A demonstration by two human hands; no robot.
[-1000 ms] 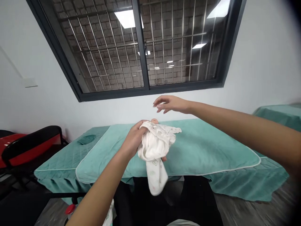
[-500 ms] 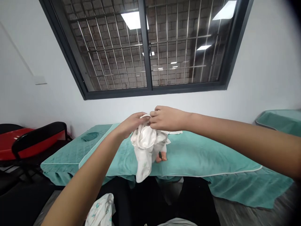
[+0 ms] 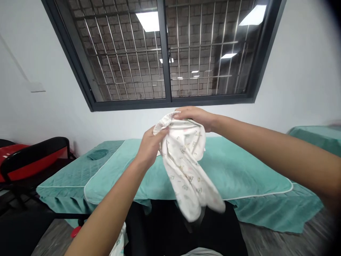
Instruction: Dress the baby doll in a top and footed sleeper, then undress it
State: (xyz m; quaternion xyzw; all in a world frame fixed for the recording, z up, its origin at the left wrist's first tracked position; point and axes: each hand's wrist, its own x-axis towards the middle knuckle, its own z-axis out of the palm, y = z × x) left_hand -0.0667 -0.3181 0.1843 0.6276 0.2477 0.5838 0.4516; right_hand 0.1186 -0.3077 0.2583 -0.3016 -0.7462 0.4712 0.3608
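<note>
Held up in front of me is a pair of white footed baby pants (image 3: 183, 167) with a small printed pattern. Its ribbed waistband is at the top, and both legs hang down past the bed's front edge. My left hand (image 3: 151, 144) pinches the waistband at its left side, thumb in front. With its fingers over the top edge, my right hand (image 3: 193, 115) grips the other side of the waistband. Whatever lies on the bed straight behind the pants is mostly hidden by them.
A teal massage bed (image 3: 239, 174) with a round face hole (image 3: 98, 154) stands against the wall below a barred window (image 3: 169, 53). Black and red chairs (image 3: 37, 160) are at the left. Another printed white cloth (image 3: 119, 241) lies low by my left arm.
The bunched pants have been lifted and spread, so the legs now hang full length to the right. My right hand has risen. The doll's feet seen earlier are now hidden.
</note>
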